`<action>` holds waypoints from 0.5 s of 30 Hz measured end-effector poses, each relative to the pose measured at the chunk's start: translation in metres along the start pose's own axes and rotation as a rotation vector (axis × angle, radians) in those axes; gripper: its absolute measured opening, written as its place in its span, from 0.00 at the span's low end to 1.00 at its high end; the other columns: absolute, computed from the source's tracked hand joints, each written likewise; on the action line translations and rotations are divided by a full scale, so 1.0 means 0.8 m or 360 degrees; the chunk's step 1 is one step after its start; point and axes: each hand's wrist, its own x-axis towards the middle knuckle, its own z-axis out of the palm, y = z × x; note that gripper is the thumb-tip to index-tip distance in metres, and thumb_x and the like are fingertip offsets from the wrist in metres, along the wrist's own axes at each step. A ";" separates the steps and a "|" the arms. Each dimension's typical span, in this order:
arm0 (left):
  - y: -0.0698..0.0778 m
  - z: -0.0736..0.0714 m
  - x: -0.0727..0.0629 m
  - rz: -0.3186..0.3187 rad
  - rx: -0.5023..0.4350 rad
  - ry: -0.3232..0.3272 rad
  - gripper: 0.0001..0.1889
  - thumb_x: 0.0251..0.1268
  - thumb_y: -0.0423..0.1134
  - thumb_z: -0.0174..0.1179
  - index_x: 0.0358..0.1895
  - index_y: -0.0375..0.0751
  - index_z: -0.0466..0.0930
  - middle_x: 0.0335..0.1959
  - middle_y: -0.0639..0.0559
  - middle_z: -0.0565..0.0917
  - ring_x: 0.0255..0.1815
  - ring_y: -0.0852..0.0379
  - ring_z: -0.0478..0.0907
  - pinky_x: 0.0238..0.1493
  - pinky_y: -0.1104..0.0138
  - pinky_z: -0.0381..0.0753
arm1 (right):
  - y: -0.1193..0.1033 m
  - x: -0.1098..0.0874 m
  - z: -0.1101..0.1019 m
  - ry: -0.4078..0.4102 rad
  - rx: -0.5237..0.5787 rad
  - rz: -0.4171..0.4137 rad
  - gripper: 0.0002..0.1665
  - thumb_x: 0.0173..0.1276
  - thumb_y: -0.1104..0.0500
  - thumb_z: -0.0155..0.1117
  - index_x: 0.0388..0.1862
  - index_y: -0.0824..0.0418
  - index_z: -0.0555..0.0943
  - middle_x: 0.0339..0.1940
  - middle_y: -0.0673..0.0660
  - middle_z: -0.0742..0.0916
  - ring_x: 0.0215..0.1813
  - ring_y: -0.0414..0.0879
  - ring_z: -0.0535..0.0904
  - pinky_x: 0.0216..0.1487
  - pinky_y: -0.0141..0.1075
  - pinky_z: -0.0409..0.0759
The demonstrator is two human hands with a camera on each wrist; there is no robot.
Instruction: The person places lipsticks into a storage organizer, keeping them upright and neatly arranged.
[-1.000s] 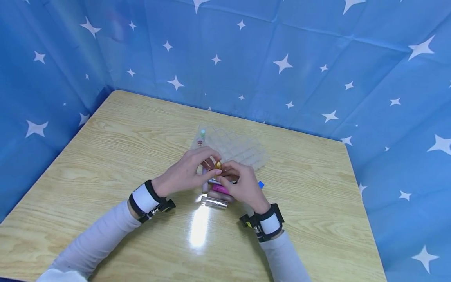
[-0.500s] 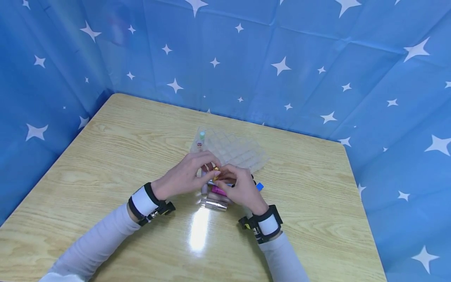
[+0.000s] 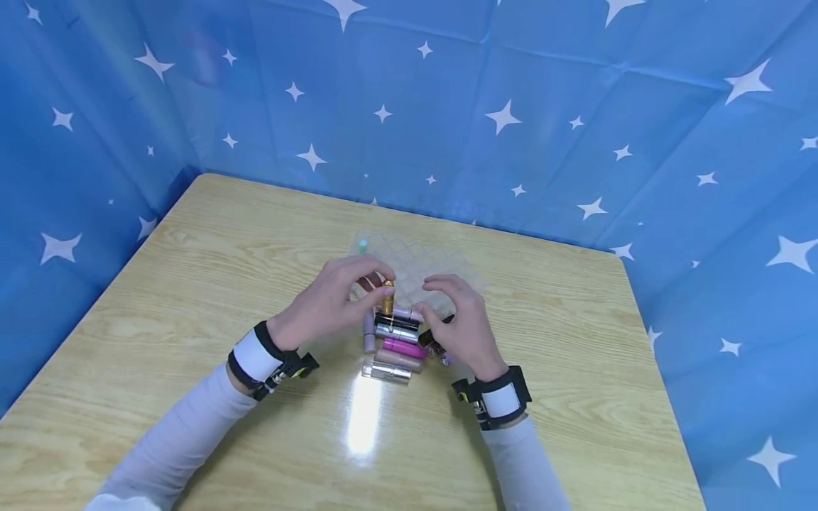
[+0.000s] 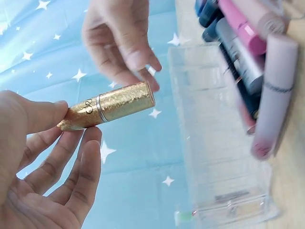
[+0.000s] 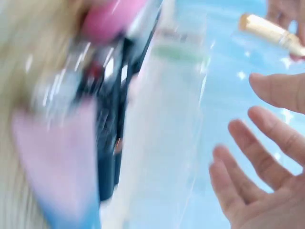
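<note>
My left hand pinches a glittery gold lipstick tube by one end, between thumb and fingertips. In the left wrist view the lipstick has a silver ring round its middle and dark lettering, and its other end points away from the palm. To the right, my right hand is apart from it with fingers spread and nothing in them. The right wrist view shows that hand's fingers loosely bent. Below the hands lies a pile of makeup tubes, including a bright pink tube and a silver one.
Behind the hands stands a clear divided organizer, with a green-topped tube in its far left part. A pale lilac tube lies beside the pile. Around them is the wooden table, with a blue star-printed curtain behind.
My right hand has come away from the gold lipstick and moved right, its fingers spreading. My left hand has risen slightly, still holding the lipstick, which now shows more of its length.
</note>
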 end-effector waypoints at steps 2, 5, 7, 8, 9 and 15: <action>-0.001 -0.003 0.005 -0.0002 0.0020 0.0041 0.08 0.75 0.33 0.67 0.53 0.40 0.85 0.44 0.51 0.90 0.40 0.59 0.88 0.44 0.64 0.90 | 0.009 0.000 -0.004 0.0065 -0.0160 0.0013 0.19 0.70 0.58 0.76 0.57 0.64 0.88 0.64 0.61 0.87 0.69 0.60 0.81 0.71 0.57 0.79; -0.005 -0.005 0.013 0.0005 0.0048 0.0101 0.09 0.74 0.33 0.68 0.53 0.40 0.85 0.45 0.50 0.90 0.41 0.58 0.88 0.45 0.63 0.90 | 0.020 -0.001 -0.008 0.0115 -0.0376 0.0036 0.21 0.70 0.53 0.76 0.56 0.65 0.89 0.67 0.64 0.86 0.74 0.66 0.77 0.75 0.61 0.75; -0.009 -0.006 0.019 0.0010 0.0062 0.0138 0.09 0.74 0.33 0.68 0.53 0.39 0.85 0.45 0.50 0.90 0.41 0.57 0.89 0.46 0.63 0.90 | 0.026 -0.002 -0.009 0.0115 -0.0486 0.0057 0.22 0.70 0.50 0.76 0.55 0.65 0.90 0.67 0.65 0.87 0.75 0.69 0.76 0.74 0.63 0.75; -0.011 -0.007 0.023 0.0014 0.0062 0.0157 0.09 0.74 0.32 0.68 0.53 0.39 0.85 0.45 0.49 0.90 0.42 0.56 0.89 0.46 0.62 0.90 | 0.027 -0.003 -0.009 0.0103 -0.0522 0.0067 0.22 0.70 0.50 0.76 0.54 0.65 0.91 0.66 0.65 0.87 0.75 0.70 0.75 0.73 0.63 0.76; -0.013 -0.008 0.026 0.0016 0.0060 0.0176 0.08 0.74 0.32 0.68 0.53 0.38 0.86 0.45 0.49 0.91 0.42 0.55 0.89 0.46 0.62 0.90 | 0.029 -0.003 -0.009 0.0088 -0.0547 0.0082 0.21 0.71 0.50 0.75 0.54 0.64 0.91 0.65 0.65 0.87 0.75 0.70 0.75 0.71 0.63 0.78; -0.023 -0.014 0.042 -0.0004 0.0119 0.0257 0.10 0.74 0.32 0.68 0.55 0.35 0.87 0.46 0.45 0.91 0.44 0.50 0.90 0.48 0.57 0.90 | 0.030 -0.005 -0.006 0.0038 -0.0597 0.0167 0.15 0.72 0.59 0.73 0.55 0.62 0.91 0.64 0.63 0.89 0.77 0.68 0.74 0.63 0.62 0.84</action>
